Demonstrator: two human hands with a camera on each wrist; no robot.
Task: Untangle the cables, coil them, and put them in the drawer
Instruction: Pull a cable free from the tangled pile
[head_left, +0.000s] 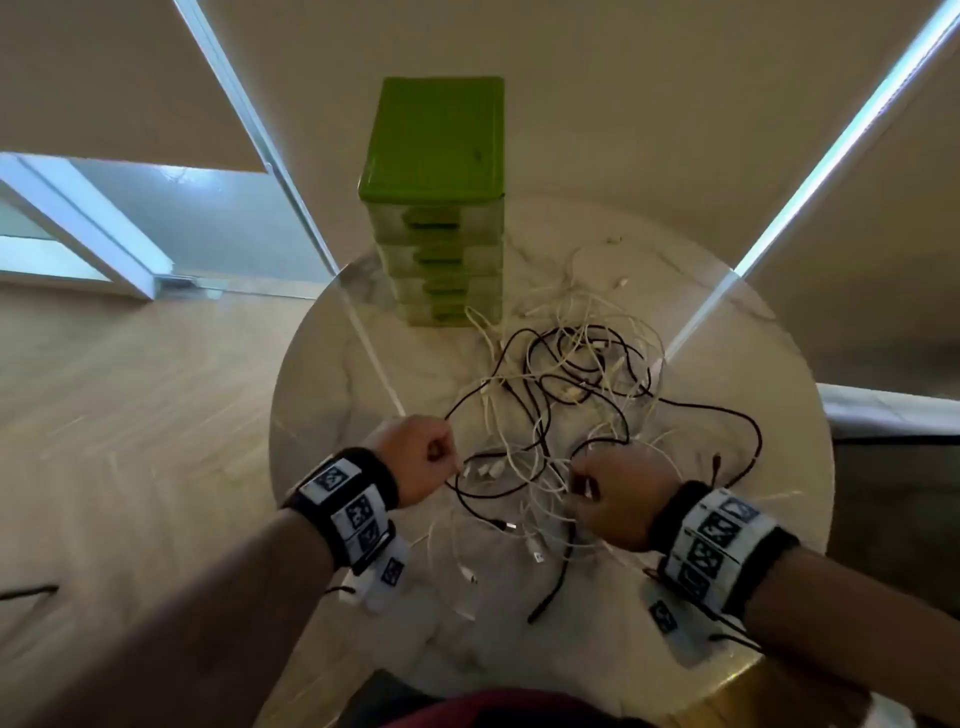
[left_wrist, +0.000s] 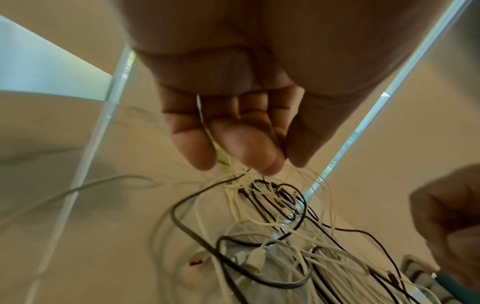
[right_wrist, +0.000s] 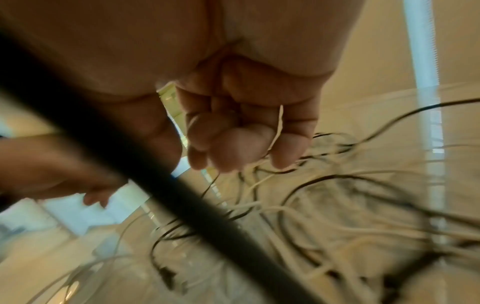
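Observation:
A tangle of black and white cables (head_left: 566, 405) sprawls over the round marble table (head_left: 322, 395), also seen as the cable tangle (left_wrist: 272, 236) in the left wrist view. My left hand (head_left: 421, 457) hovers at the tangle's left edge with curled fingers (left_wrist: 244, 144), and a thin white cable (left_wrist: 201, 115) runs between them. At the tangle's near right, my right hand (head_left: 618, 493) has curled fingers (right_wrist: 241, 144) pinching a white cable (right_wrist: 279, 127). The green drawer unit (head_left: 436, 208) stands at the table's far side, its drawers shut.
Loose cable ends and plugs (head_left: 535, 556) lie near the table's front edge, between my wrists. A thick black cable (right_wrist: 155, 185) crosses close to the right wrist camera. Wooden floor (head_left: 130, 389) lies to the left, past the table's rim.

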